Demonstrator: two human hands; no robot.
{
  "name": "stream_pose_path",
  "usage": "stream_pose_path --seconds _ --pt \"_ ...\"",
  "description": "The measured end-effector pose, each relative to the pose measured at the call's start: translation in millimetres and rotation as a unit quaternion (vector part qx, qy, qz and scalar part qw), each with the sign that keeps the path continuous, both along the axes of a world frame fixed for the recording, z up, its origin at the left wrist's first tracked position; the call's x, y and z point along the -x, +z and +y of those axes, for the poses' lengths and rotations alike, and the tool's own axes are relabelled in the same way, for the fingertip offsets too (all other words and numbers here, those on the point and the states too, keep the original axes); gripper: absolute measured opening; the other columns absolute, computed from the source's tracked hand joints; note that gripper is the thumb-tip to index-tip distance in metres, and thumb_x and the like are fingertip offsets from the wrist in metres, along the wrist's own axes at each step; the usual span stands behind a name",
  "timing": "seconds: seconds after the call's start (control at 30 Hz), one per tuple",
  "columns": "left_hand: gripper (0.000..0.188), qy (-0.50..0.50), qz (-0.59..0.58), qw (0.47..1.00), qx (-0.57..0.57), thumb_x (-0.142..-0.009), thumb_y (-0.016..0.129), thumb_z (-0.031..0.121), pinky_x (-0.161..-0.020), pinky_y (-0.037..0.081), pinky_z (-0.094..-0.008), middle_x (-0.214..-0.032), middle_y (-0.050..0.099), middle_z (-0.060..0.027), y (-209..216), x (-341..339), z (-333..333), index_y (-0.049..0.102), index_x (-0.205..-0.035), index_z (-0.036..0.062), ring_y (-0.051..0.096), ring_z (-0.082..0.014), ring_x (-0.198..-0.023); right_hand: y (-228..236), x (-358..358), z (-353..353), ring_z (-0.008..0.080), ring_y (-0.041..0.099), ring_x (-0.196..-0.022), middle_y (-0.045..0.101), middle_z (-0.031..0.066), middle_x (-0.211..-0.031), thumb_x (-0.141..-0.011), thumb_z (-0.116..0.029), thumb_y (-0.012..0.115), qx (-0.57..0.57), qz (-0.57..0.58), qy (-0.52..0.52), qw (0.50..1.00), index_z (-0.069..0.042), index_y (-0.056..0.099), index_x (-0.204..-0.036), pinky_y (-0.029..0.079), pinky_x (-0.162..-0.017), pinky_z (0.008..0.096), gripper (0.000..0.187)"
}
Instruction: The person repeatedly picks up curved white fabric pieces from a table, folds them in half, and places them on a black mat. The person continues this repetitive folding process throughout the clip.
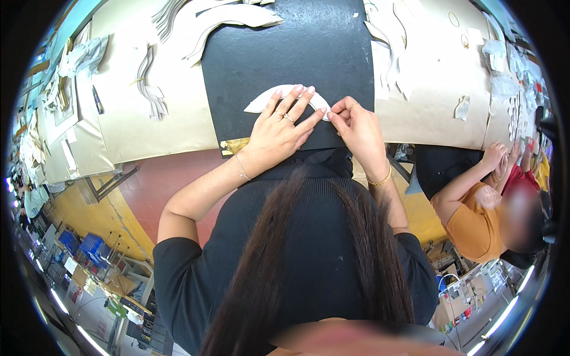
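Note:
A curved white strip [261,103] lies on the black work board [285,53] near its front edge. My left hand [285,121] rests flat on the strip, fingers spread across it and partly covering it. At the strip's right end, my right hand [358,123] pinches the tip between thumb and forefinger. Further back on the board lies a larger curved white piece [234,22]. A brass-coloured metal piece [236,145] sits at the board's front left corner, beside my left wrist.
Bundles of curved strips [145,83] lie on the tan-covered table [172,127] to the left, near a blue pen [97,99]. More curved pieces [392,47] are right of the board. A co-worker in an orange shirt [473,222] sits at the right, hands at the table edge.

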State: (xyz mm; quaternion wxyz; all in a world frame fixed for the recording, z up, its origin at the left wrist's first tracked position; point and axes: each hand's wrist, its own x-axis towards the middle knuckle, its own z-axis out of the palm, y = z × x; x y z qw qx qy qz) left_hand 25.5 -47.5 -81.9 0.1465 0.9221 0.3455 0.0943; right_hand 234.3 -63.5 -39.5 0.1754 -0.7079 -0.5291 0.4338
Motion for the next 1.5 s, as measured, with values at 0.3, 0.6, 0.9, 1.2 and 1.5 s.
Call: stream_pose_path --seconds 0.3,0.6,0.9,1.2,1.5 --pt "0.054 -0.032 0.007 0.998 0.061 -0.092 0.065 0.048 -0.116 0.020 -0.0678 -0.163 0.019 -0.0235 8 -8 -5 0.049 -0.144 0.0445 0.013 -0.0448 -0.152 26 -33 8 0.0228 0.066 -0.064 0.067 0.0092 -0.070 -0.088 -0.015 0.074 0.047 -0.104 -0.010 0.993 -0.002 0.066 -0.096 0.051 -0.060 0.0343 0.017" --pt "0.057 0.007 -0.012 0.993 0.115 -0.087 0.074 0.038 -0.115 0.021 -0.0678 -0.157 0.034 -0.0243 8 -10 0 0.058 -0.135 0.0124 0.028 -0.0440 -0.148 158 -14 16 0.0247 0.065 -0.071 0.067 0.0117 -0.083 -0.094 -0.005 0.062 -0.556 0.370 0.175 0.723 -0.002 0.063 -0.108 0.053 -0.068 0.0358 0.014" --pt "0.065 0.029 0.036 0.999 0.024 -0.094 0.064 0.041 -0.117 0.016 -0.0675 -0.163 0.028 -0.0175 10 -6 -5 0.046 -0.150 0.0105 0.023 -0.0388 -0.151 192 -5 25 0.0277 0.065 -0.074 0.068 0.0130 -0.087 -0.090 -0.003 0.063 -0.620 0.402 0.238 0.630 -0.001 0.065 -0.108 0.053 -0.070 0.0387 0.018" --pt "0.072 0.057 0.054 0.996 0.031 -0.093 0.062 0.045 -0.116 0.021 -0.0658 -0.162 0.027 -0.0191 12 -7 5 0.040 -0.152 0.0096 0.026 -0.0400 -0.150 180 -7 38 0.0308 0.066 -0.076 0.069 0.0142 -0.092 -0.086 -0.002 0.065 -0.601 0.425 0.237 0.634 0.000 0.066 -0.108 0.053 -0.072 0.0416 0.022" --pt "0.068 0.143 -0.088 0.986 -0.024 -0.091 0.067 0.029 -0.118 0.025 -0.0582 -0.157 0.037 -0.0205 7 -2 24 0.043 -0.147 0.0005 0.033 -0.0349 -0.147 38 34 69 0.0386 0.052 -0.129 0.056 0.0199 -0.139 -0.098 -0.012 0.054 -0.375 -0.017 0.211 0.902 0.003 0.053 -0.138 0.039 -0.109 0.0480 0.044"
